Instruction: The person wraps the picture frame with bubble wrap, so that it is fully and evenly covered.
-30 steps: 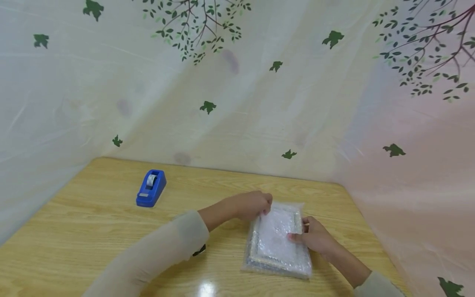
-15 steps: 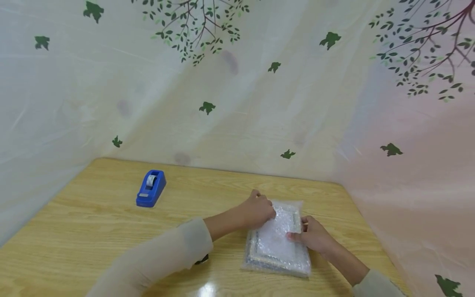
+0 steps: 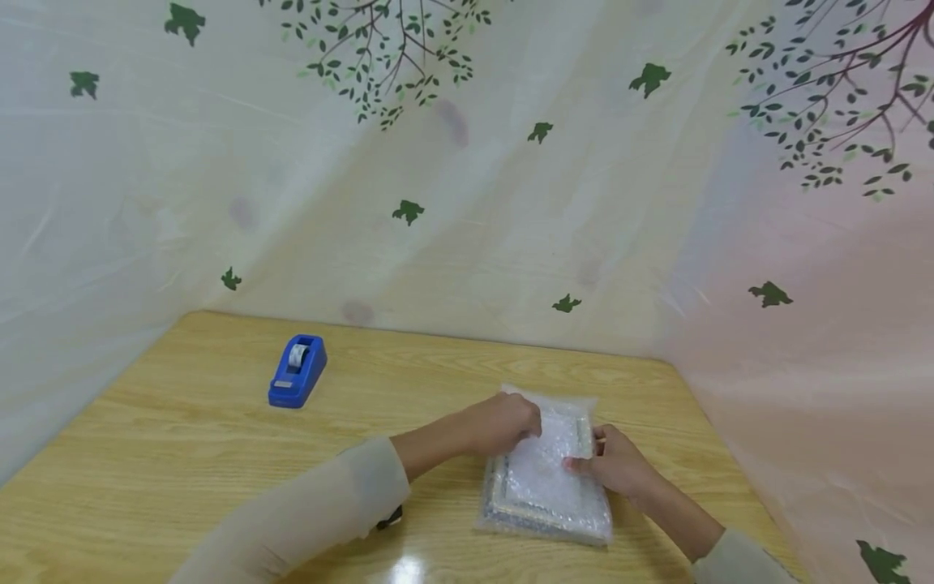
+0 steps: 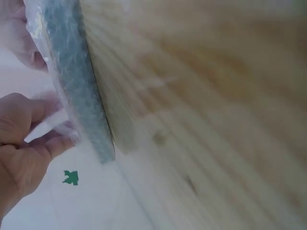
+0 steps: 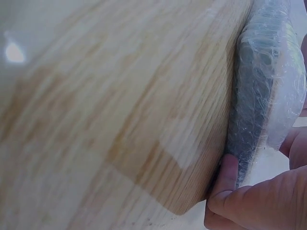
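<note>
A flat rectangular packet (image 3: 549,487) in clear bubble wrap lies on the wooden table, a paler framed shape showing through its top. My left hand (image 3: 503,423) is over its upper left part with curled fingers. Seen from the left wrist, thumb and finger of that left hand (image 4: 24,143) pinch the loose clear bubble wrap (image 4: 60,125) at the packet's edge. My right hand (image 3: 620,466) grips the right side, thumb on top. In the right wrist view, a finger (image 5: 226,175) presses the packet's side (image 5: 254,91) close to the tabletop.
A blue tape dispenser (image 3: 297,371) with a roll of tape stands at the back left of the table (image 3: 182,454). Beside the left sleeve shows a small black object (image 3: 390,517), partly hidden. Leaf-printed cloth (image 3: 467,268) hangs around the table's back and sides.
My left hand shifts from the packet's upper left corner slightly down and over its face, its raised knuckles lowering. The right hand stays at the right edge, and the packet hardly moves.
</note>
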Available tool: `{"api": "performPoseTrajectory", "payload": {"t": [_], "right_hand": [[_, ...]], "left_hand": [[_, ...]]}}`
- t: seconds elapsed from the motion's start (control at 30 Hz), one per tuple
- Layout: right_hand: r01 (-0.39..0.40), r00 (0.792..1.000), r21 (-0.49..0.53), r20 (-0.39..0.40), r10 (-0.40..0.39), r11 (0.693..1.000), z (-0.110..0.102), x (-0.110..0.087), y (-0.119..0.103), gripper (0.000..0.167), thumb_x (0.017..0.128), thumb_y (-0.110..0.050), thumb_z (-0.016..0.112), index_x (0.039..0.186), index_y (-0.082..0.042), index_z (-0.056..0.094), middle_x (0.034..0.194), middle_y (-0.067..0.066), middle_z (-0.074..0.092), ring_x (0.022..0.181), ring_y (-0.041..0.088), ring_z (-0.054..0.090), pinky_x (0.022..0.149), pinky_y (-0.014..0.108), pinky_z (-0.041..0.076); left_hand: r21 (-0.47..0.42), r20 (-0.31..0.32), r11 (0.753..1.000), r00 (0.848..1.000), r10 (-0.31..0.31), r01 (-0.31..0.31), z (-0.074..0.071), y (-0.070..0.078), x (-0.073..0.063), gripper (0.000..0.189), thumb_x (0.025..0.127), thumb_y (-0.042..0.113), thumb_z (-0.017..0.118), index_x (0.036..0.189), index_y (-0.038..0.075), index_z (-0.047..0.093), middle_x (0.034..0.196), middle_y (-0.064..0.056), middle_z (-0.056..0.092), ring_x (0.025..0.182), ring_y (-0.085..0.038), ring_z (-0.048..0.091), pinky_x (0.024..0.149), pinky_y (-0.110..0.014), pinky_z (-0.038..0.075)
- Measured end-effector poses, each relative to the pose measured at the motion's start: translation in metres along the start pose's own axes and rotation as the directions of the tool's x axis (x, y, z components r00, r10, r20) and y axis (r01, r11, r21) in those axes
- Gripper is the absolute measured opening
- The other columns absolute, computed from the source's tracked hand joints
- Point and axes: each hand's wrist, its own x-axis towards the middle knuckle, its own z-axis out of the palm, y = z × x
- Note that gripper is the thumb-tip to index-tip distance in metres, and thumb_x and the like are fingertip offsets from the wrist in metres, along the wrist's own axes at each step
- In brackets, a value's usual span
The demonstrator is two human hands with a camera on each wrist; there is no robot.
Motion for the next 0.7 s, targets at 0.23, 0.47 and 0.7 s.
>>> {"api": "performPoseTrajectory", "payload": {"t": [0.23, 0.47, 0.7], "right_hand": [[0.004, 1.0, -0.002, 0.007, -0.004, 1.0, 0.0, -0.001, -0.001, 0.077, 0.085, -0.015, 0.085, 0.137, 0.015, 0.037, 0.114, 0.025, 0.063, 0.093, 0.025, 0.067, 0.077, 0.04, 0.058], [0.065, 0.998, -0.075, -0.017, -0.066, 0.995, 0.0, -0.005, -0.001, 0.12, 0.083, -0.022, 0.087, 0.163, -0.004, 0.0, 0.118, 0.028, 0.064, 0.096, 0.024, 0.064, 0.077, 0.038, 0.056], [0.164, 0.984, -0.224, -0.03, -0.175, 0.961, 0.002, -0.009, -0.004, 0.086, 0.086, -0.017, 0.082, 0.159, -0.014, 0.038, 0.074, 0.006, 0.046, 0.061, 0.016, 0.041, 0.052, 0.027, 0.04]], "left_hand": [[-0.033, 0.035, 0.989, 0.989, 0.143, -0.142, -0.005, -0.01, -0.006, 0.022, 0.096, -0.005, 0.063, 0.094, 0.009, 0.08, 0.1, 0.002, 0.075, 0.098, -0.008, 0.07, 0.084, -0.011, 0.05], [-0.027, 0.059, 0.971, 0.97, 0.238, -0.236, -0.005, -0.018, -0.007, 0.022, 0.096, -0.004, 0.064, 0.098, 0.009, 0.081, 0.101, 0.0, 0.076, 0.1, -0.009, 0.071, 0.087, -0.011, 0.049], [-0.011, 0.067, 0.953, 0.95, 0.304, -0.304, -0.005, -0.022, -0.008, 0.023, 0.094, -0.006, 0.064, 0.092, 0.01, 0.081, 0.098, 0.001, 0.076, 0.097, -0.01, 0.071, 0.087, -0.012, 0.05]]}}
